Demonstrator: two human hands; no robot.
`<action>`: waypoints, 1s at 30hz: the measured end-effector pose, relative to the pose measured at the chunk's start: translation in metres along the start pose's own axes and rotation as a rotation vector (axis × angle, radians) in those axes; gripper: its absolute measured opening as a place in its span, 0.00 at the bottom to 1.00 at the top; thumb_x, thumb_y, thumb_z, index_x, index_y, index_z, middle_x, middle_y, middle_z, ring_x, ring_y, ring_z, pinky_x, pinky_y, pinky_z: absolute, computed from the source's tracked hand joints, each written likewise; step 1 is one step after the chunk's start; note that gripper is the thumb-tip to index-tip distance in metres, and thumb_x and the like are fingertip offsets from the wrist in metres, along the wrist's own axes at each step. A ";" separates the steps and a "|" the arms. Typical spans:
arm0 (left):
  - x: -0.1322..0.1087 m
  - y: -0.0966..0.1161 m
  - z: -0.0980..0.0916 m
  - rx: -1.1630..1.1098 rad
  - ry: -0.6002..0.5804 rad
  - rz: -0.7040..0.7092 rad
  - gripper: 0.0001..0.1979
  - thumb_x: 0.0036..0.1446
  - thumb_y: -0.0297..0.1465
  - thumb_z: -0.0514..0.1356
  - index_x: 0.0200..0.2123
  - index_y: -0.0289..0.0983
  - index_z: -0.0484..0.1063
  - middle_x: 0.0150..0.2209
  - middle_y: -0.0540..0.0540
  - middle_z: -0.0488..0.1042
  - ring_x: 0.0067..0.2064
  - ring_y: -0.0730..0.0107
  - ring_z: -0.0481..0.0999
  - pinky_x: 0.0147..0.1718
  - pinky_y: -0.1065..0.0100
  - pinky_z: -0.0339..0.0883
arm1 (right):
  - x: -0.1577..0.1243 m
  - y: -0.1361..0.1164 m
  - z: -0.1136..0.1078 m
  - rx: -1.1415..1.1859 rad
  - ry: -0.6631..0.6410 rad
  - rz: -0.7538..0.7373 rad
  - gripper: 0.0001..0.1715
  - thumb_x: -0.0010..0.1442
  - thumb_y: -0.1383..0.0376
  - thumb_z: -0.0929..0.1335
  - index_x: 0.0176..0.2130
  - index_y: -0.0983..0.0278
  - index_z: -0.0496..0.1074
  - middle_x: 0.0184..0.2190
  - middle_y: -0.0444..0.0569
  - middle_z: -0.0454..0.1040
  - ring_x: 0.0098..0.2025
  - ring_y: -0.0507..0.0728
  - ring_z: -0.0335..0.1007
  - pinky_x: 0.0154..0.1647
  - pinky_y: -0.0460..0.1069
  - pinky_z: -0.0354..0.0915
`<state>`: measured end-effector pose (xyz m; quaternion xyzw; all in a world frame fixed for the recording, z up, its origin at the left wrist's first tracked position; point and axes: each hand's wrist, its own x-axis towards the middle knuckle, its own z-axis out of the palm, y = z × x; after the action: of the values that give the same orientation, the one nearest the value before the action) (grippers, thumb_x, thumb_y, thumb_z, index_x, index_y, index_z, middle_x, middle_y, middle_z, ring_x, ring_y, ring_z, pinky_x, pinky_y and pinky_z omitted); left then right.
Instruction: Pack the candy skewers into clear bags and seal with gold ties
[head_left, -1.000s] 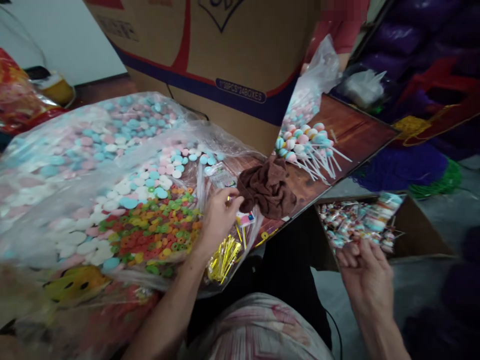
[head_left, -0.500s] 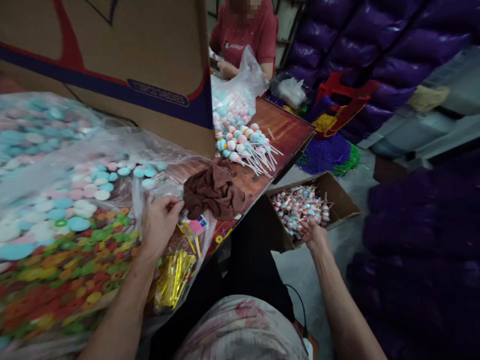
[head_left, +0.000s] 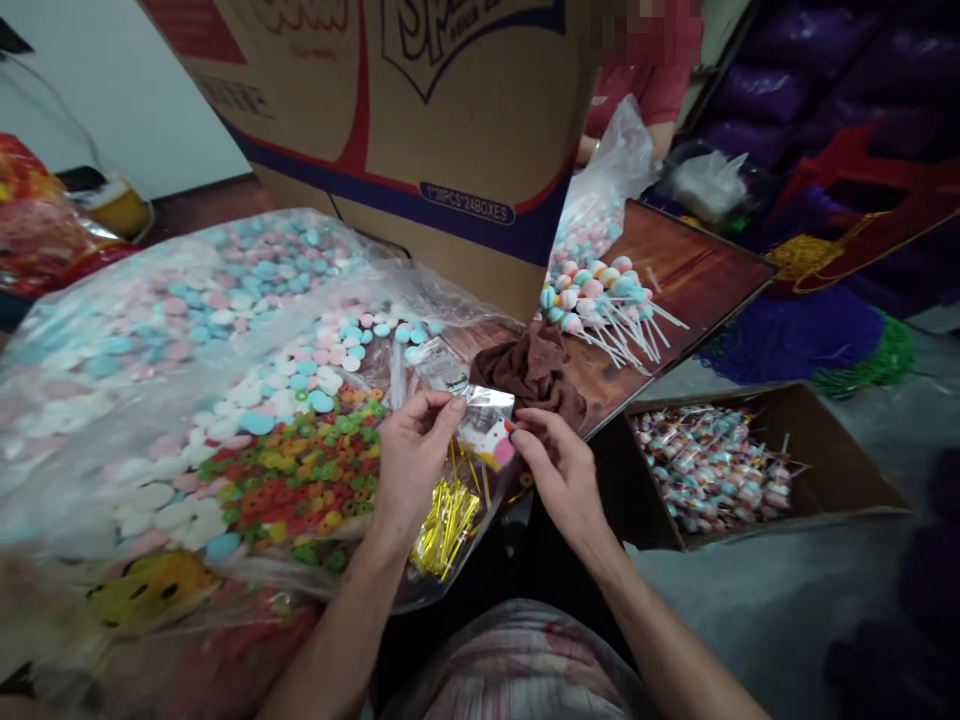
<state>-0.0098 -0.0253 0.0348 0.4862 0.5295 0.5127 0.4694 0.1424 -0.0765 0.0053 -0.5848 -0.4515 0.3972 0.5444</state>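
The left hand and right hand pinch a small printed bag between them, near the gold ties at the edge of the counter. The right hand has left the open carton, so both hands now serve the bag

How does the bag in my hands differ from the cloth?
Look: the bag is partly see-through with bright printed spots and a silvery strip, while the cloth is plain brown and opaque.
Pose: the bag is held fairly flat between the left hand and right hand; the cloth lies crumpled on the table.
Size: the bag looks smaller than the bunched cloth.
Both appear thin and flexible.
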 end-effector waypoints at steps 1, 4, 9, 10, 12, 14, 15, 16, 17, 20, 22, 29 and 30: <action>-0.003 0.001 0.000 -0.017 0.006 -0.008 0.08 0.52 0.36 0.66 0.29 0.37 0.75 0.25 0.52 0.72 0.27 0.76 0.67 0.27 0.74 0.60 | 0.003 -0.003 0.009 0.081 -0.048 0.066 0.18 0.58 0.56 0.70 0.43 0.65 0.74 0.32 0.47 0.76 0.29 0.52 0.69 0.30 0.47 0.67; -0.007 -0.001 0.000 0.021 0.070 0.028 0.08 0.53 0.36 0.65 0.28 0.37 0.75 0.25 0.52 0.71 0.27 0.75 0.66 0.28 0.73 0.59 | 0.008 -0.006 0.025 0.239 -0.079 0.179 0.15 0.56 0.55 0.72 0.35 0.66 0.75 0.23 0.42 0.72 0.24 0.50 0.65 0.25 0.45 0.64; -0.002 -0.017 -0.002 0.178 0.155 0.173 0.07 0.53 0.35 0.64 0.28 0.38 0.75 0.28 0.50 0.70 0.30 0.71 0.68 0.32 0.71 0.61 | 0.015 0.003 0.032 0.287 -0.082 0.176 0.16 0.51 0.58 0.74 0.37 0.64 0.73 0.24 0.42 0.74 0.24 0.51 0.67 0.26 0.45 0.65; 0.000 -0.021 -0.004 0.214 0.151 0.186 0.07 0.54 0.35 0.64 0.29 0.38 0.75 0.29 0.49 0.70 0.31 0.71 0.69 0.33 0.71 0.62 | 0.017 0.005 0.033 0.250 -0.093 0.162 0.16 0.52 0.58 0.73 0.38 0.64 0.72 0.23 0.42 0.73 0.23 0.51 0.67 0.26 0.45 0.64; 0.005 -0.026 -0.008 0.310 0.143 0.195 0.06 0.55 0.35 0.62 0.32 0.38 0.75 0.32 0.48 0.70 0.32 0.71 0.69 0.34 0.70 0.63 | 0.021 0.009 0.033 0.084 -0.091 0.085 0.14 0.56 0.58 0.71 0.39 0.65 0.73 0.21 0.41 0.71 0.22 0.51 0.66 0.25 0.45 0.63; 0.008 -0.029 -0.014 0.429 0.166 0.214 0.07 0.56 0.34 0.62 0.37 0.39 0.76 0.37 0.46 0.70 0.35 0.68 0.71 0.39 0.67 0.65 | 0.024 0.011 0.031 -0.164 -0.059 -0.032 0.14 0.59 0.60 0.67 0.43 0.65 0.74 0.21 0.42 0.71 0.24 0.52 0.67 0.28 0.46 0.63; 0.008 -0.029 -0.018 0.483 0.194 0.233 0.08 0.55 0.34 0.62 0.39 0.39 0.76 0.39 0.45 0.70 0.38 0.66 0.71 0.42 0.66 0.64 | 0.025 0.012 0.029 -0.290 -0.038 -0.084 0.16 0.60 0.61 0.66 0.46 0.65 0.74 0.22 0.42 0.72 0.24 0.53 0.67 0.29 0.47 0.63; 0.008 -0.029 -0.021 0.519 0.224 0.253 0.09 0.55 0.34 0.61 0.39 0.39 0.76 0.40 0.44 0.70 0.41 0.64 0.71 0.45 0.64 0.64 | 0.026 0.013 0.026 -0.403 -0.020 -0.122 0.19 0.61 0.62 0.65 0.50 0.65 0.73 0.23 0.43 0.73 0.25 0.54 0.68 0.30 0.47 0.63; 0.007 -0.028 -0.024 0.533 0.238 0.262 0.08 0.56 0.33 0.61 0.38 0.38 0.76 0.39 0.44 0.70 0.43 0.63 0.71 0.45 0.64 0.64 | 0.027 0.014 0.023 -0.494 -0.007 -0.144 0.21 0.61 0.63 0.64 0.53 0.65 0.71 0.23 0.44 0.73 0.25 0.55 0.69 0.31 0.48 0.63; -0.001 -0.023 -0.025 0.437 0.103 0.149 0.11 0.58 0.37 0.59 0.29 0.37 0.76 0.28 0.48 0.70 0.33 0.67 0.70 0.34 0.68 0.63 | 0.027 0.014 0.016 -0.577 0.009 -0.175 0.25 0.62 0.64 0.62 0.57 0.65 0.68 0.27 0.47 0.76 0.28 0.57 0.72 0.32 0.49 0.64; -0.008 -0.021 -0.019 0.271 -0.106 -0.032 0.18 0.60 0.42 0.58 0.26 0.36 0.76 0.22 0.50 0.68 0.25 0.72 0.65 0.26 0.70 0.59 | 0.025 0.011 0.014 -0.464 0.014 -0.183 0.23 0.63 0.64 0.63 0.56 0.65 0.69 0.29 0.48 0.76 0.30 0.56 0.73 0.34 0.49 0.65; -0.012 -0.012 0.009 -0.570 -0.232 -0.524 0.18 0.48 0.45 0.68 0.32 0.35 0.79 0.32 0.45 0.78 0.31 0.73 0.74 0.32 0.72 0.68 | 0.019 -0.015 0.021 -0.019 0.006 -0.143 0.17 0.61 0.63 0.68 0.50 0.64 0.71 0.26 0.42 0.73 0.28 0.51 0.69 0.33 0.46 0.66; -0.010 -0.010 0.010 -0.676 -0.197 -0.543 0.16 0.46 0.42 0.70 0.33 0.35 0.79 0.34 0.45 0.79 0.33 0.72 0.75 0.34 0.71 0.69 | 0.019 -0.016 0.021 0.004 0.001 -0.135 0.17 0.61 0.63 0.68 0.49 0.64 0.71 0.25 0.41 0.72 0.27 0.50 0.67 0.33 0.46 0.66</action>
<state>0.0009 -0.0346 0.0244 0.1950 0.3934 0.4664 0.7679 0.1256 -0.0522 0.0202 -0.5522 -0.4887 0.3603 0.5714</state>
